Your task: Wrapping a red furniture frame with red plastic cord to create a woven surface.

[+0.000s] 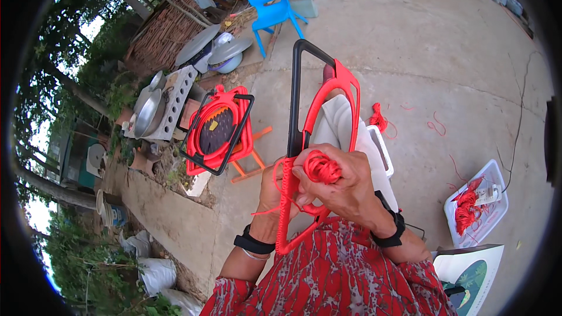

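A black rectangular metal frame (297, 93) is held up in front of me, its near part wrapped tightly in red cord (285, 216). Red wrapped loops curve inside it. My left hand (271, 188) is closed around the wrapped side, with its fingers partly hidden behind the frame. In my right hand (349, 184) is a wound bundle of red cord (322, 167), gripped close against the frame. A loose red strand hangs by my left wrist. Both wrists wear black bands.
Left of me, red-wrapped frames (218, 131) rest on an orange-legged stool (252, 167). A white basket (477, 210) with red cord stands at right. Another cord bundle (378, 117) lies on the concrete. Farther off are a blue chair (274, 7) and metal basins (149, 116).
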`<state>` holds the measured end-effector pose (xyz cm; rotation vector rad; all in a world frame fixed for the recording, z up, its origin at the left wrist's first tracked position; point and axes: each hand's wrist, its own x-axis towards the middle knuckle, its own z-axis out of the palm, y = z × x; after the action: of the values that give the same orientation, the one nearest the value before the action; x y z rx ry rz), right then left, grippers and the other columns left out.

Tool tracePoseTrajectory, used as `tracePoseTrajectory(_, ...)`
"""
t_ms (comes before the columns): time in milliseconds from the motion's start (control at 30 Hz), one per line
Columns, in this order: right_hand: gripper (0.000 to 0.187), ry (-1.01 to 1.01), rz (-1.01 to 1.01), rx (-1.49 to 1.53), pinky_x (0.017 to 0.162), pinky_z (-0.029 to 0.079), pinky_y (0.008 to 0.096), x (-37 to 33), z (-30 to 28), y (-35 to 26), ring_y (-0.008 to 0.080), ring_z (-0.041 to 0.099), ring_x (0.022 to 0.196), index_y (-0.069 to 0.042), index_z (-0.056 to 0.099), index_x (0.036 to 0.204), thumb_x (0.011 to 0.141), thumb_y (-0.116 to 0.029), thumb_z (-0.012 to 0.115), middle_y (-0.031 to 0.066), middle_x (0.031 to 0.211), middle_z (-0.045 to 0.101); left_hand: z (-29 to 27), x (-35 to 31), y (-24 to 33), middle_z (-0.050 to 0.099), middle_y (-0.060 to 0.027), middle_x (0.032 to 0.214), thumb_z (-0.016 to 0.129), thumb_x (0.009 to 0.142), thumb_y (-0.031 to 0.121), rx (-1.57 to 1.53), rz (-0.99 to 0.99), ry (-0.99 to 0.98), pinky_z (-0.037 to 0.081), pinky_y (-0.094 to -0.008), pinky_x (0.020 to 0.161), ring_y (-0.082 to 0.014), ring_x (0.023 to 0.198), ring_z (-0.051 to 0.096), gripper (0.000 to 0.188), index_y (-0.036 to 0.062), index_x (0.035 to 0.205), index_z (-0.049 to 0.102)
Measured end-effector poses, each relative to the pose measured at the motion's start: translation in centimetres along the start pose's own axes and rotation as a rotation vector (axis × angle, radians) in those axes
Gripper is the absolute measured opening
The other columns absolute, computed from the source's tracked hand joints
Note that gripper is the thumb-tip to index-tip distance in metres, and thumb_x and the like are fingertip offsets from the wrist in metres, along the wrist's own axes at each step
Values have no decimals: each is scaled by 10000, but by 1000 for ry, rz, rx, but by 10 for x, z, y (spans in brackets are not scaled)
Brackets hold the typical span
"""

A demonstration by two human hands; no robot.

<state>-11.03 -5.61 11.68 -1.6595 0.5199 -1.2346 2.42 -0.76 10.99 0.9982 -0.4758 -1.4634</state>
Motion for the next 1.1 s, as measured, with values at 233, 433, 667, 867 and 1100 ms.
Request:
tracePoseTrajectory(233,102,74,330,385,620,532,263,-5,6,-1,112,660,693,16,601,981,897,-41,614,33,735,666,-25,-3,-2,387,-26,584,375,961,241,-280,-20,-415,298,-256,398,-126,433,343,333,-39,997,552)
tracePoseTrajectory(433,101,50,230,244,598,430,213,-25,17,1,32,496,670,-1,631,924,873,-80,669,-23,787,627,-52,2,-16,425,-45,617,391,961,203,-465,23,-673,319,-251,405,-134,436,366,484,-82,1352,394)
tracePoseTrajectory(667,123,-60,300,312,641,517,218,-26,26,6,78,665,702,12,625,957,859,-43,675,42,730,675,-52,-13,-16,508,-79,643,438,949,217,-502,-13,-375,352,-258,419,-159,441,451,517,-93,1358,372)
tracePoseTrajectory(867,166,-130,277,104,602,523,210,-26,33,7,91,678,668,14,625,957,835,-57,713,49,716,680,-38,-20,-16,598,-109,721,429,940,226,-42,82,84,394,-252,402,-156,438,502,523,-114,1335,385)
tracePoseTrajectory(1100,202,-149,326,40,578,518,208,-27,27,4,90,662,623,20,625,959,817,-70,737,48,710,670,-33,-19,-17,601,-97,662,403,918,238,-310,-51,-31,409,-248,385,-143,421,504,520,-126,1287,443)
